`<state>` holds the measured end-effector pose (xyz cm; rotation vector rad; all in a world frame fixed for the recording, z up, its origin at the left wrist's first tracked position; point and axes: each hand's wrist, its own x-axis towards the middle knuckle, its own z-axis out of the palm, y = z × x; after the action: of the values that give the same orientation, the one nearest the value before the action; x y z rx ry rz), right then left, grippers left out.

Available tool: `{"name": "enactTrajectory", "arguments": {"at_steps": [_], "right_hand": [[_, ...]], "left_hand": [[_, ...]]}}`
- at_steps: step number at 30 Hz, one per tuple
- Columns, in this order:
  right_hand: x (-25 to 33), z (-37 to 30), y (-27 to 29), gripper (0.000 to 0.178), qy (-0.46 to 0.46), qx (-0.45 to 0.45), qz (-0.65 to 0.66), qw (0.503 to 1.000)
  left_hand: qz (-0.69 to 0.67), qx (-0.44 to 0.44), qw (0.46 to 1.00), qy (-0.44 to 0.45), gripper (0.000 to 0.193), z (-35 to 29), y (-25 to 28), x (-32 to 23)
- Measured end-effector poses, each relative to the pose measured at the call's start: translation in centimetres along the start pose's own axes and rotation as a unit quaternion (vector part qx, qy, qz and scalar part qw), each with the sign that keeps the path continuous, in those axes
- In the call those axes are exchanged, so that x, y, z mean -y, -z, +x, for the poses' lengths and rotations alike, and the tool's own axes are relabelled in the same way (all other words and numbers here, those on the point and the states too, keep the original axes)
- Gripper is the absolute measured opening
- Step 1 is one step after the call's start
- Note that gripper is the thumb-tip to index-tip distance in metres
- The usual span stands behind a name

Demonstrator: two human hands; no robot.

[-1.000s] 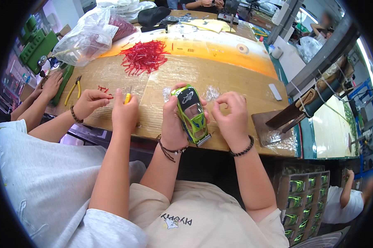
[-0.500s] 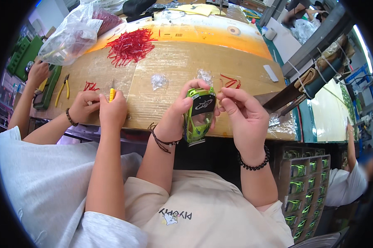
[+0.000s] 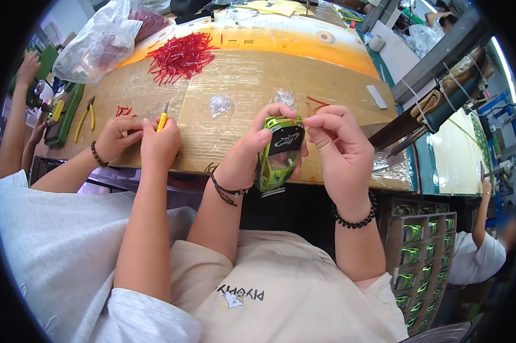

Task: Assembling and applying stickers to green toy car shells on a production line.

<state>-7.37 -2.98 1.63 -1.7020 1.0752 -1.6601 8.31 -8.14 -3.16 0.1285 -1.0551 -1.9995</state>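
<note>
A green toy car body shell (image 3: 279, 163) with a black panel and clear windows is held upright in my left hand (image 3: 240, 154), thumb on its near side and fingers round its far end. My right hand (image 3: 345, 157) pinches at the shell's upper right corner, fingertips pressed together. Whatever lies between those fingertips is too small to make out. Just beyond my right hand, a few thin red strips (image 3: 316, 104) lie on the cardboard-covered table (image 3: 212, 137). Crumpled clear film (image 3: 220, 106) sits farther left, with another clump of film (image 3: 285, 98) behind my left hand.
A large heap of red strips (image 3: 183, 57) lies at the back left. On my left, a co-worker's hand (image 3: 160, 146) holds a yellow-handled craft knife (image 3: 162, 122) near yellow pliers (image 3: 86, 119). A divided box of green shells (image 3: 421, 257) stands at lower right; a dark metal post (image 3: 406, 123) slants above.
My right fingertips have come up against the shell's upper corner, and the shell has tilted slightly to the right. On the far left, another person's arm has risen.
</note>
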Motion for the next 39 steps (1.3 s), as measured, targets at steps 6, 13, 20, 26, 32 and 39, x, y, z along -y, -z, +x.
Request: {"name": "enactTrajectory", "arguments": {"at_steps": [6,13,20,26,32,39], "right_hand": [[0.4,0.6,0.3,0.012,-0.016,0.051,0.016,0.998],[0.1,0.6,0.0,0.012,0.011,0.033,-0.008,0.999],[0.0,0.3,-0.3,0.012,-0.004,0.016,-0.026,1.000],[-0.2,-1.0,-1.7,0.026,0.187,-0.044,-0.248,0.950],[-1.1,-2.6,-3.4,0.040,0.170,-0.084,-0.265,0.945],[-1.5,-2.4,-3.8,0.046,0.196,-0.077,-0.282,0.936]], "left_hand": [[0.010,0.007,1.000,-0.005,0.056,0.1,0.2,0.0],[0.004,-0.006,1.000,-0.009,0.054,0.0,-0.2,-0.1],[0.023,0.004,1.000,-0.010,0.053,-0.3,-0.3,-0.4],[0.077,-0.032,0.995,-0.058,0.049,-0.4,0.2,0.1],[0.090,-0.026,0.993,-0.071,0.048,-0.5,-0.4,0.0],[0.121,-0.033,0.990,-0.059,0.050,-1.0,-0.1,-0.1]]}}
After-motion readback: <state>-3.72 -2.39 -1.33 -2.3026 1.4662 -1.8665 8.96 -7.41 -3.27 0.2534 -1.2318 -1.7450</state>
